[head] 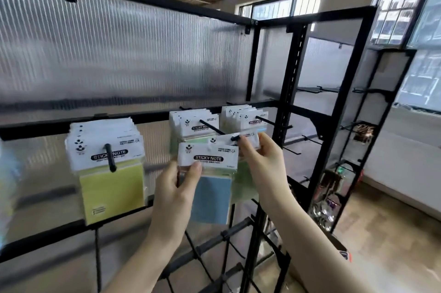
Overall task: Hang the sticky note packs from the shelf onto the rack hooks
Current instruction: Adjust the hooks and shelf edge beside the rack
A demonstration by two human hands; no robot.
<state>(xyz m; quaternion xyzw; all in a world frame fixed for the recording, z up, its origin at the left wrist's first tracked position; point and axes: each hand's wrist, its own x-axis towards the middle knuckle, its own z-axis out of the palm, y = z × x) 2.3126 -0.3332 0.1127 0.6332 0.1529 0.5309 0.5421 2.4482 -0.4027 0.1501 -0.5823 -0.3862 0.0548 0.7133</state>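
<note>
Together, left hand (pixel 175 187) and right hand (pixel 260 156) fingers pinch a blue, white-headered sticky note pack (pixel 208 183).

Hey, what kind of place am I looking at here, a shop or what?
Probably a small stationery shop or a mock-up of one: a black display rack with peg hooks, bunches of sticky note packs hanging on them, and more hanging goods on a side rack.

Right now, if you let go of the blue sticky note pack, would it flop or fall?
The blue sticky note pack looks light: the left hand pinches it by thumb and fingertips alone. Its white header card stays flat, so it is probably fairly stiff. It seems not yet fully on the hook, so it might drop if released.
</note>
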